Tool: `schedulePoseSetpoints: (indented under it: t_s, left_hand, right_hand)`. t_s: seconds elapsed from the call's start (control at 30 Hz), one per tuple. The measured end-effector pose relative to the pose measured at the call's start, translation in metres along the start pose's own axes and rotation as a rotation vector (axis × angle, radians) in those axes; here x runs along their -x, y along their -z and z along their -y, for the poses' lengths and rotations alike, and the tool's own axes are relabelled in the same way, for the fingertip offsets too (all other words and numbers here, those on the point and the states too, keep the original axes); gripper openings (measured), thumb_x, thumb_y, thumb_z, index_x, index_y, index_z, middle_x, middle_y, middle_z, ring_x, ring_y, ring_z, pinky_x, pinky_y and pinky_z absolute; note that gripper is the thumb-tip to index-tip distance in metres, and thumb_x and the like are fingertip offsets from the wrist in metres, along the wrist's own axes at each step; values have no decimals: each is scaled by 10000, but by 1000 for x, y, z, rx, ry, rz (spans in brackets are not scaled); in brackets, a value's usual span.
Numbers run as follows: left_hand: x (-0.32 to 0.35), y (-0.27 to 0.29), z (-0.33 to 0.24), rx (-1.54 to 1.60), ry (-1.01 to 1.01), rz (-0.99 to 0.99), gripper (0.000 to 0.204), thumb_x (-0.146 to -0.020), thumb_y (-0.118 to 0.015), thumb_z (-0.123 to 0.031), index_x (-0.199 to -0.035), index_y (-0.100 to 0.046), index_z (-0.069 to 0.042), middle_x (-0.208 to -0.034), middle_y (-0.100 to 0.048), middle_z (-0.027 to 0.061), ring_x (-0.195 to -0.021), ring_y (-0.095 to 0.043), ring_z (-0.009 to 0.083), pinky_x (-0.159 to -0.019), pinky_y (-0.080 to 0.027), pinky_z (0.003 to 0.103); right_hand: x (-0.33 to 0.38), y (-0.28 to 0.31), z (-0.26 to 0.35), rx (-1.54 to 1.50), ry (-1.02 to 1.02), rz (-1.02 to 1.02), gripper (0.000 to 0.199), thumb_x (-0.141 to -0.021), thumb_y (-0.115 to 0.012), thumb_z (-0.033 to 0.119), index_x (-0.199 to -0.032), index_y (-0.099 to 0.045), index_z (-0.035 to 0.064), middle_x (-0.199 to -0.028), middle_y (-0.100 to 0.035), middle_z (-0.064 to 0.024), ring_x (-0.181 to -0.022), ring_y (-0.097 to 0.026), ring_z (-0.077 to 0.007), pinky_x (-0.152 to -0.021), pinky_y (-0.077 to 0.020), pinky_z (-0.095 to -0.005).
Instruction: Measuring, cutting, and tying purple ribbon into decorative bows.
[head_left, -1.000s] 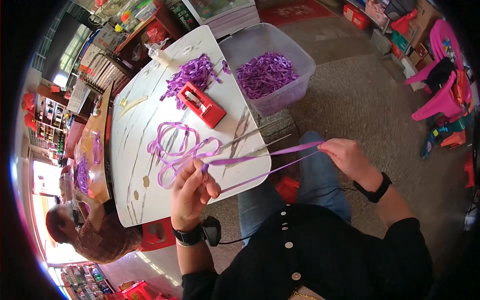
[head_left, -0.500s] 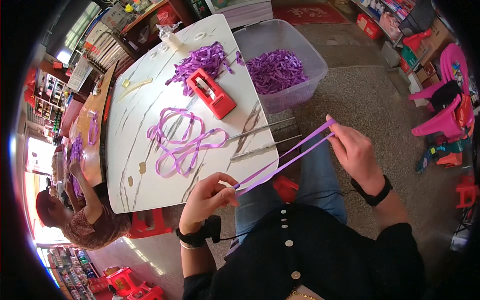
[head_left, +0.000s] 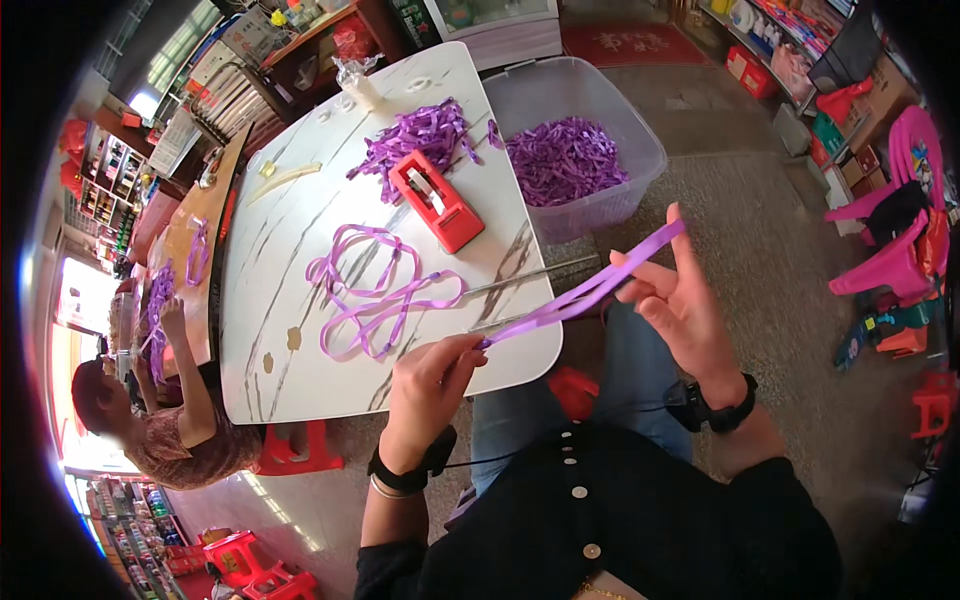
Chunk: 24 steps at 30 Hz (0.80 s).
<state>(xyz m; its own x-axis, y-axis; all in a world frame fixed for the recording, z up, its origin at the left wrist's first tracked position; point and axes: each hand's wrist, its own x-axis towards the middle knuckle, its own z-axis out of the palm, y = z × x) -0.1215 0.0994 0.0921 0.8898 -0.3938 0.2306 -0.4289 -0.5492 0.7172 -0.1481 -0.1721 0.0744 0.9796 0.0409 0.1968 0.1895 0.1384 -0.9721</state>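
Above the near right edge of the table, my left hand (head_left: 435, 385) is closed in a pinch on the joined end of a light purple ribbon loop (head_left: 590, 292). The loop slants up to the right. Its far end hangs over the raised index finger of my right hand (head_left: 685, 310), whose fingers are spread and not closed on it. More purple ribbon loops (head_left: 352, 345) lie loosely on the white marbled table (head_left: 270, 225). Behind them stands a red tape dispenser (head_left: 437, 202) beside a heap of purple ribbons (head_left: 415, 135).
A clear plastic bin (head_left: 640, 160) full of purple ribbons stands right of the table. Two metal rods (head_left: 540, 272) stick out past the table's right edge. At the left, another person (head_left: 165, 420) handles purple ribbons at a wooden table (head_left: 180, 240). Pink chairs (head_left: 905, 230) stand far right.
The ribbon loop was stretched taut and is now slacker, its strands closer together. My right hand has opened from a pinch, fingers spreading. My left hand has moved slightly right and up.
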Motion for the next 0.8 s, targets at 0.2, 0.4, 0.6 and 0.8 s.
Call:
schedulePoseSetpoints:
  t_s: [0.2, 0.4, 0.6, 0.8]
  left_hand:
    - [-5, -2, -7, -186, -253, -89, 155, -727, -606, -6, -881, -600, -18, -636, -588, 82, -546, -561, 214, -489, -430, 300]
    - [-12, -4, -8, -281, -435, -134, 233, -683, -622, 11, -913, -591, -10, -631, -565, 71, -505, -504, 196, -468, -407, 301]
    - [-17, -4, -12, -370, -599, -73, 332, -636, -601, -20, -967, -582, -22, -689, -574, 40, -521, -492, 163, -472, -398, 278]
    - [-23, -3, -20, -372, -651, -7, 362, -637, -563, -65, -997, -571, -25, -716, -569, 36, -560, -504, 159, -503, -407, 270]
  right_hand:
    - [-12, -14, 4, -586, 137, 44, 907, -796, -580, 408, -1373, 80, 171, -1298, -384, -165, -955, -528, -173, -979, -330, -336]
    - [-20, -9, 1, -909, 9, 285, 681, -829, -550, 371, -1345, -188, 113, -1208, -467, -93, -702, -463, -61, -722, -428, -235]
    - [-25, -36, 23, -188, -280, 369, 270, -903, -452, 187, -1104, -489, 10, -935, -569, -22, -577, -369, 5, -492, -315, -143]
    - [-31, -37, 18, -5, -292, 524, 212, -865, -532, 182, -956, -551, -9, -791, -593, -17, -734, -544, -69, -643, -424, -197]
